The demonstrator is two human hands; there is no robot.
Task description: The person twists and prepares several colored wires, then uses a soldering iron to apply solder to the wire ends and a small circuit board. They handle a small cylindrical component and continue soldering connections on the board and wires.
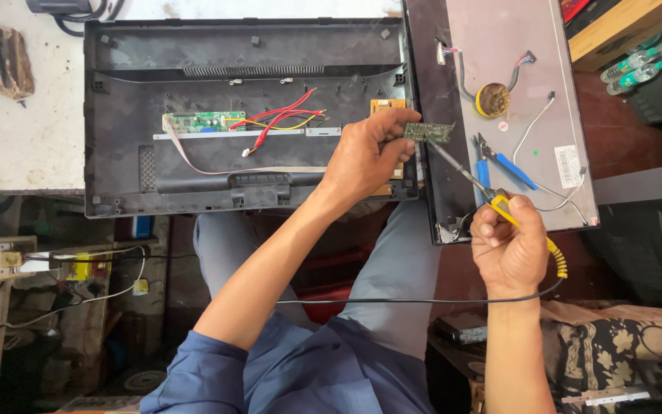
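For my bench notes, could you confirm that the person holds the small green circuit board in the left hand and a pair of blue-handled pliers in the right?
Not quite: the head view shows the right hand holding a yellow-handled soldering iron, not pliers. The blue-handled pliers lie on the grey panel. The left hand does hold the small green circuit board.

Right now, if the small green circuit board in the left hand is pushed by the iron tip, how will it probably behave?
The small green circuit board looks thin and stiff, so it should not bend. It seems light, pinched only by the left hand fingertips, so the soldering iron could perhaps tilt it.
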